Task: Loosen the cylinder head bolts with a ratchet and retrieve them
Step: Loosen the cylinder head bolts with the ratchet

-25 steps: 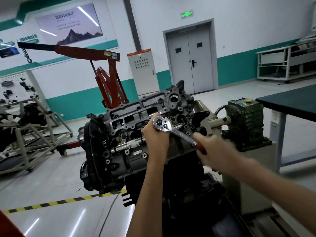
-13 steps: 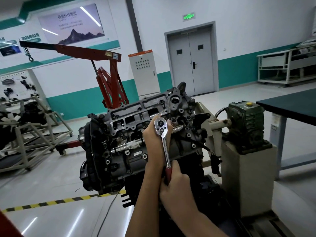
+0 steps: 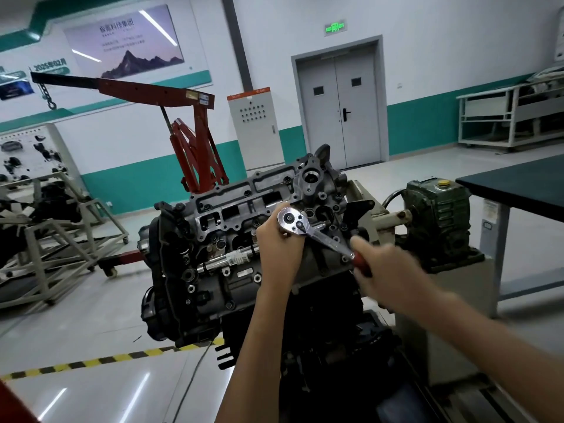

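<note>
Frame centre: ratchet seated on cylinder head; bolt hidden beneath. Left hand curls round its drive end, steadying. Right hand, blurred, grips red handle. Advice: hold drive square, pull in smooth arcs.

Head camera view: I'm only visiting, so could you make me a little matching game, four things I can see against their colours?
Things:
1. ratchet
2. gearbox
3. double door
4. floor stripe

Colours:
a. dark green
b. yellow and black
c. shiny silver with a red handle
d. grey

Pairs: 1-c, 2-a, 3-d, 4-b.
</note>
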